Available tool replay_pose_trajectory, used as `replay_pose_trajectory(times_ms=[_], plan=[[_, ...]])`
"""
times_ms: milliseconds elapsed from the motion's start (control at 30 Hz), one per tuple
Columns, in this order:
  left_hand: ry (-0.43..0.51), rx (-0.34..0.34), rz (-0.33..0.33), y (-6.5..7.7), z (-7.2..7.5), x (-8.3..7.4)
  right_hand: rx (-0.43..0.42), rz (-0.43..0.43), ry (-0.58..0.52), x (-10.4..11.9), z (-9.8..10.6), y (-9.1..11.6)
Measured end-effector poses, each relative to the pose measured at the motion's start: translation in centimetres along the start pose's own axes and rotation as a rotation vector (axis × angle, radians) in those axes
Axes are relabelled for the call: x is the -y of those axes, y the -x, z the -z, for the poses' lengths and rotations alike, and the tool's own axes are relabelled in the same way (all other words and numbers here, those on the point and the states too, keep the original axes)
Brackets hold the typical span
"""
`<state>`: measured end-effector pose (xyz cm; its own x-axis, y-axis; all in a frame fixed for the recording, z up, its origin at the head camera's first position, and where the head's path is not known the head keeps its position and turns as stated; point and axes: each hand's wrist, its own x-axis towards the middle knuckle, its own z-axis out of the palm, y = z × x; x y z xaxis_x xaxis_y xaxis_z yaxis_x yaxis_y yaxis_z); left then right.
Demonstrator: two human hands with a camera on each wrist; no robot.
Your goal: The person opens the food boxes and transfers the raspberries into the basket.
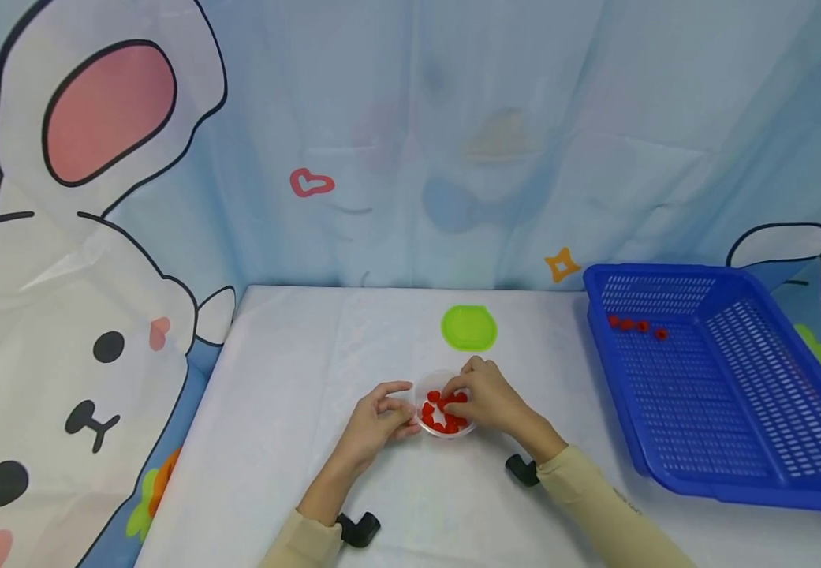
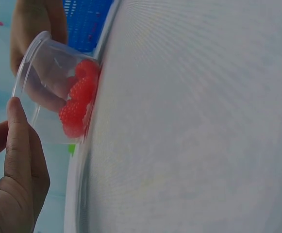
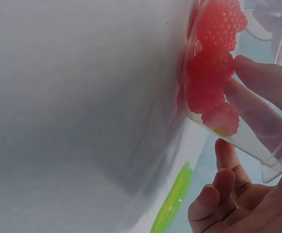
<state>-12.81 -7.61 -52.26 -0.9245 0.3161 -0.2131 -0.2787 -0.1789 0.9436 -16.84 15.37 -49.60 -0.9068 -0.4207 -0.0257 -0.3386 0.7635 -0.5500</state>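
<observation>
A clear plastic cup (image 2: 58,51) stands on the white table (image 1: 296,347) with several red raspberries (image 2: 75,109) in its bottom. My left hand (image 1: 376,420) is at the cup's left side, one straight finger (image 2: 17,121) touching the rim. My right hand (image 1: 488,394) reaches in from above, thumb and forefinger inside the cup. Between their tips, down among the others, they pinch a raspberry (image 3: 211,73). Its remaining fingers (image 3: 204,204) curl outside the wall. Behind the cup lies a bright green lid (image 1: 469,328).
To the right is a large blue plastic basket (image 1: 708,410), with several loose raspberries (image 1: 643,326) in its far left corner. Black wrist mounts (image 1: 359,530) stick out beside both sleeves. A blue cartoon-printed curtain (image 1: 396,213) hangs along the table's back edge.
</observation>
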Motion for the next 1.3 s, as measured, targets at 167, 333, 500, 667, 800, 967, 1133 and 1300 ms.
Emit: replay_pose_trajectory(times_ms=[167,333,500,667,800,967,1133,1300], plan=[[0.000,-0.003,0.008,0.1,-0.1,-0.2,0.026,-0.016,0.048,0.6,0.0,-0.4],[0.002,-0.009,0.004,0.2,-0.1,-0.3,0.022,-0.032,0.094,1.1,-0.3,-0.7],[0.004,-0.010,0.006,0.2,-0.2,-0.2,-0.009,-0.023,0.079,1.1,-0.6,-0.7],[0.001,-0.006,0.005,0.2,-0.2,-0.2,-0.039,0.005,0.004,0.6,-0.7,-0.6],[0.001,-0.001,-0.001,0.2,-0.2,-0.2,-0.052,0.028,-0.077,0.1,-0.7,-0.4],[-0.005,-0.003,0.000,0.2,0.0,-0.2,-0.066,0.035,-0.204,-0.5,-0.7,0.2],[-0.009,-0.002,-0.001,0.2,0.0,-0.2,-0.118,0.060,-0.331,-1.1,-0.4,0.8],[0.003,0.001,-0.003,0.1,0.1,-0.2,-0.131,0.048,-0.418,-1.5,0.0,1.1]])
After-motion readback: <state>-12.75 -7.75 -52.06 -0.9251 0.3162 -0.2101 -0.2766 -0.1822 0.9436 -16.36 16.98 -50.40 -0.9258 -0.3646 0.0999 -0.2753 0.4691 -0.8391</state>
